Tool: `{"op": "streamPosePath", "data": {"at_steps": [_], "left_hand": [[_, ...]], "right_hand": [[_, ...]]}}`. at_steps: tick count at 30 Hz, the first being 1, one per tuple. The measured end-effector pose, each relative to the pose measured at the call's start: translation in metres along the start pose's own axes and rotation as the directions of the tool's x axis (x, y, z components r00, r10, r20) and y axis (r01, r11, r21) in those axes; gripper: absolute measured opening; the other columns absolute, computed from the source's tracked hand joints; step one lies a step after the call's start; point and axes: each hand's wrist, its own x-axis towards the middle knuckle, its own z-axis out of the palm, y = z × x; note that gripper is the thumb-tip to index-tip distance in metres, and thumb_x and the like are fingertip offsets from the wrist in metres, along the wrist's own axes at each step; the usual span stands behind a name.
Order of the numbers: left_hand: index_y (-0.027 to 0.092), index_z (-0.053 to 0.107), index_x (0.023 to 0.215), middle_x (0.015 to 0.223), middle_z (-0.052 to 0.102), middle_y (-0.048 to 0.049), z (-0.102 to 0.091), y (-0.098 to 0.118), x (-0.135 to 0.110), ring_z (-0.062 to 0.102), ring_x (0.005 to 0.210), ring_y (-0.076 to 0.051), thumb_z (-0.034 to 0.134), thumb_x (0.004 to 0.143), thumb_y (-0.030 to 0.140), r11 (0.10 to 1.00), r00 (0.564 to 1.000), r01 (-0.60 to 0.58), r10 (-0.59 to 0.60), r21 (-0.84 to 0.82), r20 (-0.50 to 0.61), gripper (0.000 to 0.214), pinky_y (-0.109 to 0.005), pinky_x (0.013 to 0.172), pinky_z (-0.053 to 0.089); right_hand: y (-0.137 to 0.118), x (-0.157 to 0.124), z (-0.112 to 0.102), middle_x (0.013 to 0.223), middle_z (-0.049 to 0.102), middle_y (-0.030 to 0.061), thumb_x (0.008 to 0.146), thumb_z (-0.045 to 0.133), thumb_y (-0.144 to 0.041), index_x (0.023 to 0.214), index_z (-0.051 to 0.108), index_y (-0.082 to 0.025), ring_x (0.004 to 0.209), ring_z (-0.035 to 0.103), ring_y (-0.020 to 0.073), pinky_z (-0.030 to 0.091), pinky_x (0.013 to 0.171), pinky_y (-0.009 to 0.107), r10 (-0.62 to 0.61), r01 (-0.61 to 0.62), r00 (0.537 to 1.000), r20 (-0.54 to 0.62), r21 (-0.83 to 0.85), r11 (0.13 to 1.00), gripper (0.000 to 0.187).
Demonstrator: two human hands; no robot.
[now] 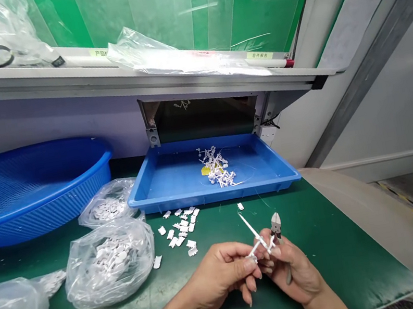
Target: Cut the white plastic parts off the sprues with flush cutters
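**Sprue in left hand, cutters in right**
My left hand (pixel 221 278) is closed to a pinch on a white plastic sprue (pixel 259 239); my right hand (pixel 291 269) is curled round the flush cutters (pixel 276 225), head up, its fingers against the same sprue. Both hover over the green counter (pixel 345 252). Ahead, a blue tray (pixel 213 195) holds a heap of sprues (pixel 215 166) (tangled). Loose white parts (pixel 179 230) lie just in front of it, beside a plastic bag of parts (pixel 109 263).

Two hands (pixel 221 278) (pixel 291 272), one side cutter (pixel 275 223), three benchtop bags (pixel 109 263), one tray (pixel 213 194), one basket (pixel 32 154).
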Motion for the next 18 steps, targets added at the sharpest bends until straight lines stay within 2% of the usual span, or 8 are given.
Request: {"op": "streamPosePath", "data": {"at_steps": [3,5,8,10,11,13,15,18], "left_hand": [[0.010,0.064,0.087,0.072,0.062,-0.0046,-0.003,0.000,-0.001,0.058,0.053,-0.010,0.075,0.079,0.033,0.996,0.995,-0.082,0.083,0.025,-0.054,0.026,-0.019,0.046,0.052],[0.012,0.063,0.084,0.068,0.060,-0.0026,-0.005,0.006,-0.004,0.058,0.055,-0.011,0.076,0.077,0.032,0.980,0.974,-0.156,0.173,0.127,-0.143,0.025,-0.021,0.049,0.053],[0.014,0.064,0.079,0.065,0.058,-0.0005,-0.008,0.016,-0.012,0.057,0.058,-0.011,0.070,0.083,0.032,0.832,0.898,-0.240,0.386,0.501,-0.210,0.019,-0.022,0.057,0.050],[0.014,0.065,0.079,0.066,0.059,-0.0007,-0.009,0.020,-0.016,0.055,0.060,-0.010,0.063,0.088,0.032,0.706,0.873,-0.233,0.456,0.669,-0.177,0.020,-0.021,0.060,0.048],[0.014,0.065,0.080,0.067,0.059,-0.0007,-0.008,0.020,-0.016,0.055,0.060,-0.010,0.062,0.089,0.033,0.707,0.877,-0.229,0.449,0.669,-0.174,0.021,-0.021,0.060,0.049],[0.015,0.062,0.084,0.071,0.060,-0.0010,-0.008,0.020,-0.015,0.056,0.061,-0.011,0.063,0.088,0.034,0.812,0.902,-0.229,0.385,0.537,-0.197,0.020,-0.022,0.059,0.052],[0.014,0.059,0.085,0.074,0.062,-0.0022,-0.007,0.018,-0.012,0.058,0.061,-0.012,0.065,0.087,0.035,0.901,0.931,-0.217,0.307,0.377,-0.198,0.023,-0.024,0.058,0.054],[0.012,0.060,0.086,0.070,0.062,-0.0025,-0.007,0.016,-0.009,0.059,0.058,-0.012,0.069,0.084,0.035,0.936,0.947,-0.188,0.253,0.297,-0.199,0.025,-0.024,0.057,0.055]], "right_hand": [[-0.006,-0.002,0.000,0.077,0.053,0.0022,0.074,0.062,-0.048,0.087,0.049,-0.021,0.067,0.048,0.0155,0.044,0.066,0.030,-0.039,0.021,0.994,-0.101,-0.181,0.983,0.032],[-0.016,-0.009,0.002,0.091,0.061,0.0063,0.082,0.059,-0.044,0.099,0.054,-0.020,0.080,0.056,0.0190,0.046,0.075,0.032,-0.134,0.021,0.969,-0.206,-0.472,0.881,0.030],[-0.031,-0.021,0.009,0.096,0.062,0.0059,0.088,0.052,-0.035,0.099,0.059,-0.021,0.086,0.057,0.0198,0.045,0.076,0.030,-0.239,0.002,0.962,-0.134,-0.869,0.496,0.018],[-0.035,-0.026,0.015,0.090,0.061,0.0041,0.088,0.049,-0.027,0.095,0.059,-0.023,0.083,0.056,0.0196,0.044,0.072,0.030,-0.226,0.041,0.974,-0.021,-0.963,0.265,0.013],[-0.035,-0.027,0.018,0.089,0.061,0.0036,0.087,0.048,-0.023,0.094,0.059,-0.023,0.082,0.056,0.0198,0.044,0.072,0.031,-0.223,0.063,0.975,0.021,-0.981,0.185,0.013],[-0.032,-0.025,0.020,0.089,0.061,0.0033,0.084,0.047,-0.017,0.094,0.058,-0.024,0.085,0.055,0.0207,0.044,0.074,0.032,-0.222,0.098,0.972,0.078,-0.992,0.082,0.016],[-0.029,-0.022,0.020,0.091,0.061,0.0030,0.082,0.046,-0.014,0.094,0.057,-0.024,0.086,0.055,0.0209,0.044,0.075,0.034,-0.215,0.124,0.970,0.115,-0.992,0.027,0.019],[-0.028,-0.018,0.018,0.092,0.061,0.0026,0.081,0.047,-0.013,0.096,0.056,-0.024,0.085,0.054,0.0208,0.044,0.075,0.034,-0.221,0.136,0.965,0.138,-0.990,-0.028,0.020]]}}
